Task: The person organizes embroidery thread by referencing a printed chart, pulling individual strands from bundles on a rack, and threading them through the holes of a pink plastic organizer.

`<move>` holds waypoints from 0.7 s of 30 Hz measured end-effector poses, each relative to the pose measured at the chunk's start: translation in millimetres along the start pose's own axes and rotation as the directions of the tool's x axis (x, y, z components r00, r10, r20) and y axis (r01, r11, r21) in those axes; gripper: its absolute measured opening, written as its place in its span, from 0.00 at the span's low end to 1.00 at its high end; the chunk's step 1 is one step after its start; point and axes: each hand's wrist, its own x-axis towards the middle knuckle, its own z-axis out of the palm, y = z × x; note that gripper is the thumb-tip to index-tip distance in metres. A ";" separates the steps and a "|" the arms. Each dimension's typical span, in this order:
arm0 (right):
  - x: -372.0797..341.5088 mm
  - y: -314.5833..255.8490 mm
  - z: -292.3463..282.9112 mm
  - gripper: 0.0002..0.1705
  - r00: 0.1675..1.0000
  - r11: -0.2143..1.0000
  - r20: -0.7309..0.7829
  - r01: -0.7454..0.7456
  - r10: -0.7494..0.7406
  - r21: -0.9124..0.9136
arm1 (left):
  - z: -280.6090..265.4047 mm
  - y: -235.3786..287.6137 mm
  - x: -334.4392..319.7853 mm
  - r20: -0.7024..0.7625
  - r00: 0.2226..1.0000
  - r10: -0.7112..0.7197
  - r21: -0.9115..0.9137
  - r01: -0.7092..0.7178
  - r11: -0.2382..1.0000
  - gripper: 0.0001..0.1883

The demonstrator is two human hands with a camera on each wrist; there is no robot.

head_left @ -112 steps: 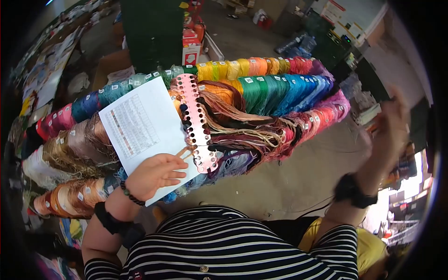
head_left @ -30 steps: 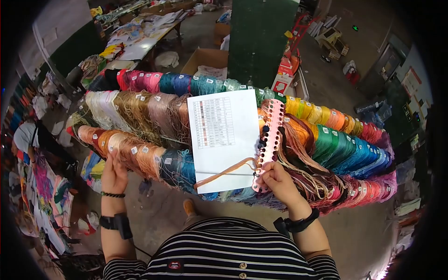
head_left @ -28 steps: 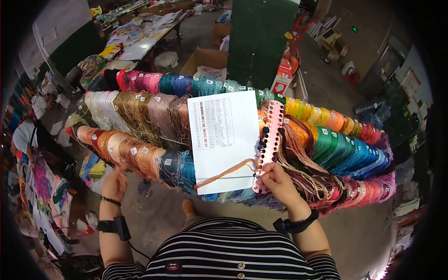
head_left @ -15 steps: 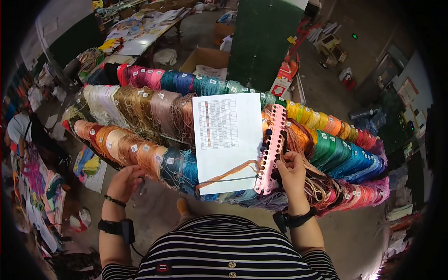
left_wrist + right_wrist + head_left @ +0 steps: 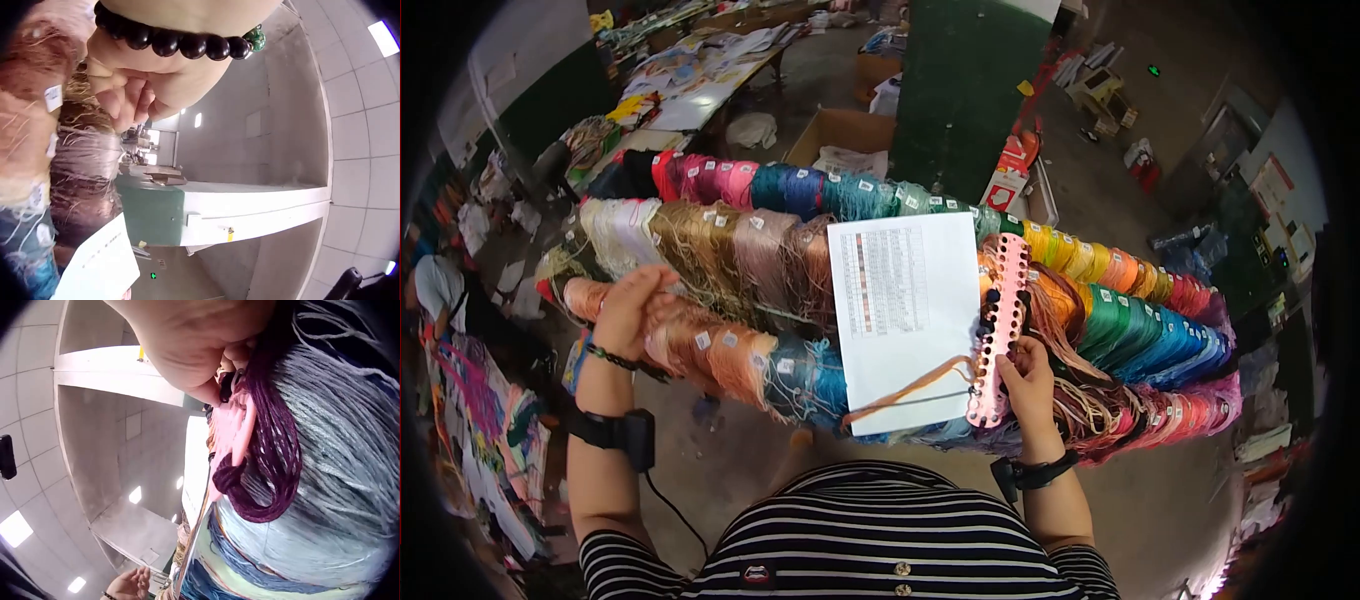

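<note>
My left hand (image 5: 635, 312) is over the peach and tan thread skeins (image 5: 735, 368) at the left. In the left wrist view its fingers are loosely bent, with nothing visible between them. My right hand (image 5: 1028, 388) pinches the lower part of a pink thread card (image 5: 1003, 325), a long strip with holes along both edges, thumb on its face. Dark, brown and cream thread bundles hang from the card's right side. A dark purple thread bundle (image 5: 281, 450) loops through it in the right wrist view. A tan strand (image 5: 925, 382) trails from the card over a printed sheet (image 5: 900, 360).
Rows of labelled skeins run across the rack, with green and blue ones (image 5: 1145, 325) at the right. Behind it stand a cardboard box (image 5: 840, 135) and a dark green pillar (image 5: 955, 100). A paper-covered table (image 5: 700, 100) is farther back. Another person (image 5: 440, 285) is far left.
My left hand has risen from beside the front skeins to over them. My right hand, raised far right at first, came to the card's lower end, then shifted a little up its right edge.
</note>
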 end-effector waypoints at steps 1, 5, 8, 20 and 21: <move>0.6 -1.8 1.3 0.24 1.000 1.000 -0.010 -0.007 0.007 -0.001 | -15.1 7.0 21.2 -0.007 1.000 0.023 0.017 -0.023 1.000 0.14; 0.5 8.4 -1.5 0.17 0.998 0.999 -0.045 -0.030 0.032 0.028 | -48.0 54.8 94.5 -0.117 0.982 0.146 0.262 -0.112 0.959 0.12; 1.6 4.3 -3.2 0.14 0.994 0.994 -0.032 -0.106 0.107 0.020 | -72.4 82.7 150.6 -0.105 0.978 0.182 0.438 -0.119 0.891 0.12; 4.6 -30.0 15.3 0.11 0.953 0.957 -0.104 -0.288 0.283 -0.035 | -142.8 40.4 384.7 -0.001 0.953 0.302 0.776 -0.190 0.601 0.13; 4.1 -31.5 16.3 0.11 0.947 0.952 -0.115 -0.305 0.299 -0.035 | -141.2 36.0 392.1 0.015 0.966 0.258 0.805 -0.165 0.570 0.14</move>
